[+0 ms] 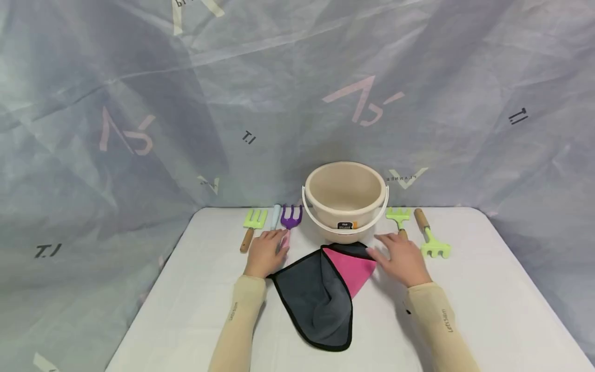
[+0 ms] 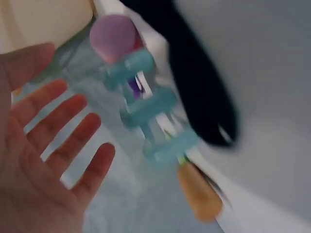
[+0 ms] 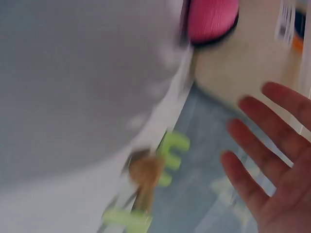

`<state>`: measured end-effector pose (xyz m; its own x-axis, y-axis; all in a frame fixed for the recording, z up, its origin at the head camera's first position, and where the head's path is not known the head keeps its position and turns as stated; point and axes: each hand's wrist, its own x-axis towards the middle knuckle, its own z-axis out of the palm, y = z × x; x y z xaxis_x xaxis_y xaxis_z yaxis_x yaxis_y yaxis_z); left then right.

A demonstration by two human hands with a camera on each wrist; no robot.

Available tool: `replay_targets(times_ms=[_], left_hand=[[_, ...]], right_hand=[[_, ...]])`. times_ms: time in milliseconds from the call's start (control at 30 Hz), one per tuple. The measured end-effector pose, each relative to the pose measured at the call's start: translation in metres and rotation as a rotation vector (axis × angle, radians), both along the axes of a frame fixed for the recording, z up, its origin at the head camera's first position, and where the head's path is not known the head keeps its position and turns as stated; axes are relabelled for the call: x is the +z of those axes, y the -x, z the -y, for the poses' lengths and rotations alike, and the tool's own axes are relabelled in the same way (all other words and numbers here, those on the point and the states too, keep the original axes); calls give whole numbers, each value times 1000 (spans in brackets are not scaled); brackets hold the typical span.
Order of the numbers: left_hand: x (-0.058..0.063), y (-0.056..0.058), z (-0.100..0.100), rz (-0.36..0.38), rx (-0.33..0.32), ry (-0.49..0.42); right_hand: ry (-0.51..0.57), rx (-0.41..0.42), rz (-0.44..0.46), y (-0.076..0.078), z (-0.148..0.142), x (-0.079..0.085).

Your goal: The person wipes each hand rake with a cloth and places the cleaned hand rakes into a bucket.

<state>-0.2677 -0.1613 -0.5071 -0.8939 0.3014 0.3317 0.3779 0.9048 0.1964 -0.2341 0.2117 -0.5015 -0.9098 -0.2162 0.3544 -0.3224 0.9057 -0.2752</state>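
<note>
Head view facing forward and down, close wrist views, cloth [image 1: 309, 289] shared by head and right wrist

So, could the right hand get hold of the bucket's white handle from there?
Probably yes: the right hand looks open and empty, close to the bucket, and the white handle hangs across its near side with nothing seen covering it.

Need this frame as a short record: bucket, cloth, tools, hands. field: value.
bucket: beige, upright, white handle lowered across its front
cloth: grey and pink, black-edged, in front of bucket
tools left of bucket: left green fork, pale blue tool, purple fork
tools right of bucket: right green fork, green rake
left hand: fingers spread, holding nothing, near purple fork
right hand: fingers spread, holding nothing
</note>
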Motion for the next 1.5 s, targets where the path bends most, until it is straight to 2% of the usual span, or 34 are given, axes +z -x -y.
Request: replay_targets(times_ms=[133, 233, 300, 400, 500, 700, 867, 967, 1100, 1233, 1400, 1500], left_hand=[[-1, 16, -14, 103, -33, 53], [-3, 27, -23, 190, 8, 115], [-4, 33, -29, 211, 43, 146], [-7, 38, -35, 179, 81, 191], [-10, 43, -38, 144, 111, 229], [-7, 46, -41, 114, 102, 209], [-4, 41, -41, 100, 67, 119], [-3, 37, -40, 88, 46, 57], [-2, 31, -38, 87, 42, 22], [-3, 26, -31, 77, 70, -38], [-6, 13, -21, -38, 88, -212], [-8, 3, -17, -71, 71, -393]], right_hand=[[-34, 102, 68, 2, 28, -9], [-65, 153, 155, 3, 43, -15], [-89, 161, 189, 4, 49, -19], [-104, 150, 193, 3, 53, -22], [-94, 151, 152, 1, 54, -21], [-71, 163, 157, 2, 54, -18], [-34, 169, 164, 1, 53, -15], [23, 173, 180, 0, 51, -11], [169, 194, 211, -2, 49, 1], [335, 252, 214, -4, 45, 13], [491, 319, 168, -10, 41, 28], [562, 355, 137, -16, 40, 38]])
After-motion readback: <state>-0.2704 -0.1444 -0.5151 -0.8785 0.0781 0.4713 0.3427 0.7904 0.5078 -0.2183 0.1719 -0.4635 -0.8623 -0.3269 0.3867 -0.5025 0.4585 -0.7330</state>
